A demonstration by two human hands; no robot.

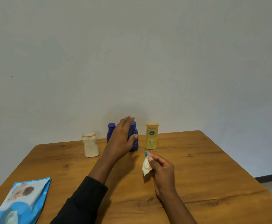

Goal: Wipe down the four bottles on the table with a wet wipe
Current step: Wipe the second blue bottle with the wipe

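Four bottles stand in a row at the far edge of the wooden table (201,162): a white bottle (91,145), a blue bottle (111,129), a second blue bottle (134,143) and a yellow bottle (151,136). My left hand (120,140) is against the second blue bottle, its fingers stretched out straight past the cap and its thumb on the bottle's front; it hides part of both blue bottles. My right hand (163,170) hovers nearer to me, pinching a crumpled white wet wipe (146,167) that has a bluish tip.
A blue pack of wet wipes (22,201) lies at the table's near left corner. A plain wall rises right behind the bottles. The table's right edge drops to the floor.
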